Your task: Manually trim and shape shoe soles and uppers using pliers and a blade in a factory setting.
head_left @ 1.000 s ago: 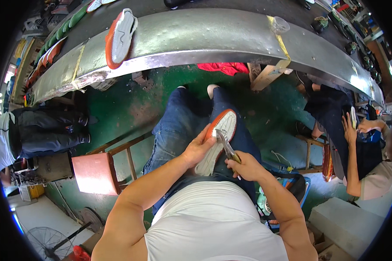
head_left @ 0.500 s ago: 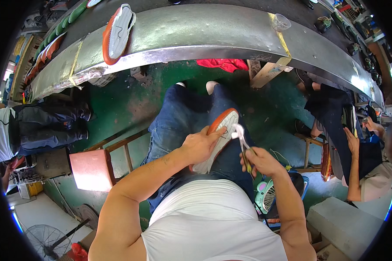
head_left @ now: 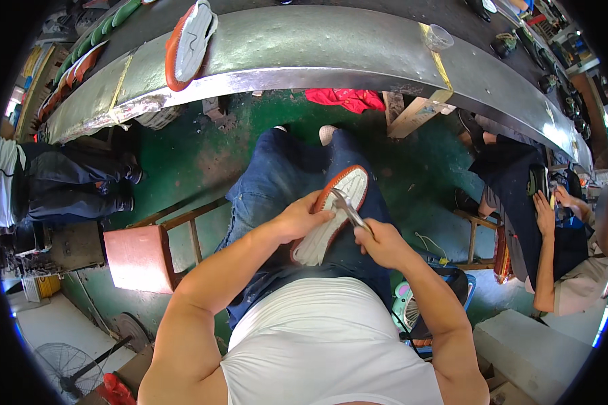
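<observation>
Across my lap lies an orange-brown shoe (head_left: 348,183) with its whitish underside facing up. My left hand (head_left: 305,216) grips it by its left edge, thumb on the underside. My right hand (head_left: 380,241) is wrapped round the handles of metal pliers (head_left: 350,210). Their head rests on the upper part of the underside, near my left thumb. The far side of the shoe is hidden against my jeans.
Ahead runs a metal-covered bench (head_left: 331,50), with a similar shoe (head_left: 194,47) and a clear plastic cup (head_left: 439,38) on it. A padded stool (head_left: 139,260) stands left, a small fan (head_left: 405,305) right. Other people (head_left: 546,223) sit or stand on both sides.
My right hand has swung the pliers left and down onto the shoe's underside. My left hand still holds the shoe, its thumb shifted slightly back.
</observation>
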Action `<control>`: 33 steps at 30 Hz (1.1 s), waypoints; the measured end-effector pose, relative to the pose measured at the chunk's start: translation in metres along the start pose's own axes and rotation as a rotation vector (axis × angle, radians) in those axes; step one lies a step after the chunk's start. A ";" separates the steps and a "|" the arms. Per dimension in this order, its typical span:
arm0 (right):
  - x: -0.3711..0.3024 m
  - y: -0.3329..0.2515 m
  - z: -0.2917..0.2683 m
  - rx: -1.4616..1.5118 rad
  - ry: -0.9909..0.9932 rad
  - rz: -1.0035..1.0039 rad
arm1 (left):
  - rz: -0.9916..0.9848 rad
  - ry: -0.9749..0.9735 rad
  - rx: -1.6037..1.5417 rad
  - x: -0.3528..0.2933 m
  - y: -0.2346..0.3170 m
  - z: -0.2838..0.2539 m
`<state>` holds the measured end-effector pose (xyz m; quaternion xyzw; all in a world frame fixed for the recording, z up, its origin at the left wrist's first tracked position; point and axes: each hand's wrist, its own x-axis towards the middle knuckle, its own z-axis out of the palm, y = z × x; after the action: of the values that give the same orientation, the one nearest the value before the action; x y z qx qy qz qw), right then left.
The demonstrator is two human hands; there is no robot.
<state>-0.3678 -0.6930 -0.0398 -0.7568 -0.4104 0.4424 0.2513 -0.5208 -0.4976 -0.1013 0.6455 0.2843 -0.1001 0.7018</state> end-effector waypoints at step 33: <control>-0.028 -0.007 0.021 -0.240 -0.043 0.015 | 0.249 0.190 0.442 -0.052 -0.029 0.029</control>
<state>-0.3965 -0.7122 -0.0318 -0.7749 -0.4599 0.4080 0.1467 -0.5702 -0.5412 -0.0989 0.8195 0.2384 -0.0116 0.5210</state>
